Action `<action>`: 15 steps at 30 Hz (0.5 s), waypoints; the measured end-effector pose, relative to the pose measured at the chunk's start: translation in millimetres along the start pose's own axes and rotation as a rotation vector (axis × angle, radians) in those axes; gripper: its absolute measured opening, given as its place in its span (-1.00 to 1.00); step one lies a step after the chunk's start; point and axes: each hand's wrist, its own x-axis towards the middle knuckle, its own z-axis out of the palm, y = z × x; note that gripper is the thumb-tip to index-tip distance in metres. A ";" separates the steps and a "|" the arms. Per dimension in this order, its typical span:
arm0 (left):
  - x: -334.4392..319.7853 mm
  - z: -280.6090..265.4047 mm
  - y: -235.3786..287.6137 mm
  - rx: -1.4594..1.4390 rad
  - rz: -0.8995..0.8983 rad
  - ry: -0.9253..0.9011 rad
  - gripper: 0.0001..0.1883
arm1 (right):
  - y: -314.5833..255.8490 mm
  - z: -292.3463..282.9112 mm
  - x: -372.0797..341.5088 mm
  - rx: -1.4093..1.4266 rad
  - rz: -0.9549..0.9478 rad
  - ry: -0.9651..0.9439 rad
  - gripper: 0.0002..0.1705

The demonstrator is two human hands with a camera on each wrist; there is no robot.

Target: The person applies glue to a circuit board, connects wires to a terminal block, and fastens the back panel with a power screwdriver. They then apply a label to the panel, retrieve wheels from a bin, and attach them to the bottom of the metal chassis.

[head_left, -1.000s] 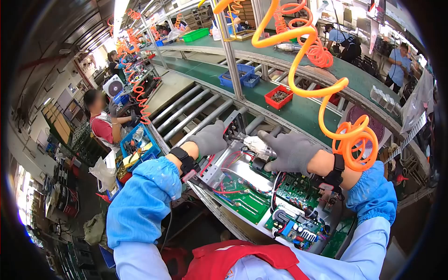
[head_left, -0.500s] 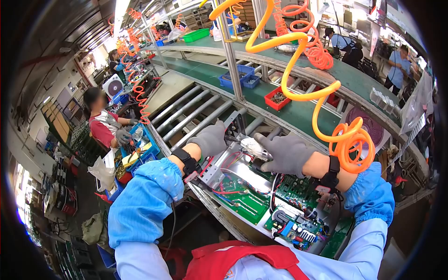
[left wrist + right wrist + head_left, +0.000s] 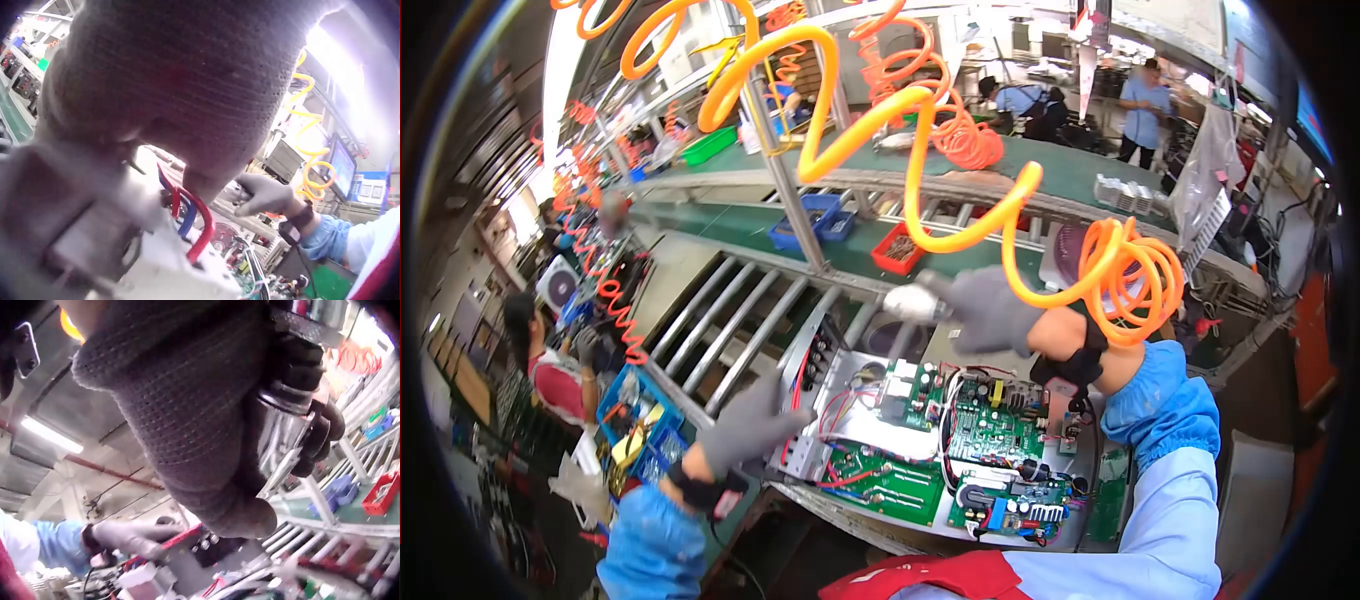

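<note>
My right hand (image 3: pixel 995 310), in a grey knit glove, grips a silver air screwdriver (image 3: pixel 915 302). In the right wrist view the fingers curl round the metal body of the screwdriver (image 3: pixel 281 434). It hangs above the far side of an open metal chassis (image 3: pixel 800 455) filled with green circuit boards (image 3: pixel 1000 430). My gloved left hand (image 3: pixel 750 425) is at the left end of the chassis, fingers extended toward its end plate. In the left wrist view red and blue wires (image 3: pixel 201 234) show just below the left hand (image 3: pixel 181 81).
Orange coiled hose (image 3: pixel 920 190) hangs across the front, close to my right wrist. Left of the chassis runs a roller conveyor (image 3: pixel 730 315). Beyond stand a red bin (image 3: pixel 897 250) of small parts and blue bins (image 3: pixel 810 225). Another person (image 3: pixel 550 370) works at the left by a blue crate (image 3: pixel 645 420).
My right hand has lifted the screwdriver up and away from the chassis end. The left hand has come back off the end plate's far corner toward me. The head view has turned right.
</note>
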 end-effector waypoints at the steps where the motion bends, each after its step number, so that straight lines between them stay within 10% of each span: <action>1: -3.0 8.1 -22.7 -0.113 0.077 0.005 -0.19 | 18.5 -0.6 7.3 0.018 0.105 0.059 -0.19; 9: -38.4 22.0 -26.2 -0.248 0.130 0.230 -0.12 | 156.7 -62.8 43.2 -0.156 0.824 0.032 -0.35; 15: -38.2 29.1 -35.7 -0.240 0.100 0.295 -0.13 | 272.6 -29.6 120.8 -0.437 0.724 0.116 -0.43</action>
